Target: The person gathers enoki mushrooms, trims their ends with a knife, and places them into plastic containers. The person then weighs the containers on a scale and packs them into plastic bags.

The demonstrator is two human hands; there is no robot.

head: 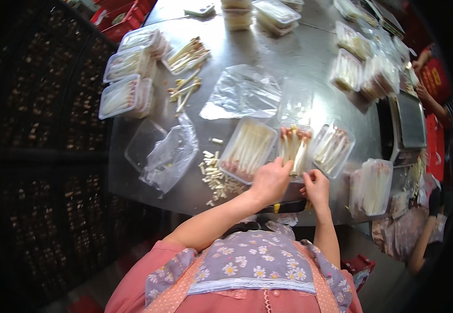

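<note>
An open clear plastic tray of long pale stalks with reddish-brown heads (297,146) lies in front of me. My left hand (272,180) reaches over its near left side, fingertips at the lower ends of the stalks; whether they grip any is hidden. By the tray's near right corner is my right hand (317,188), fingers curled and thumb apart, with nothing visible between them. To the left, a tray packed with stalks (248,150) sits tilted, heads towards me. Another filled tray (333,149) lies at the right.
Cut white stem pieces (216,174) are scattered at left, near crumpled plastic film (173,152). Stacked filled trays (122,94) stand at the far left. Clear film (246,92) lies ahead. A scale (408,121) stands at right, beyond it another person's arms (431,99).
</note>
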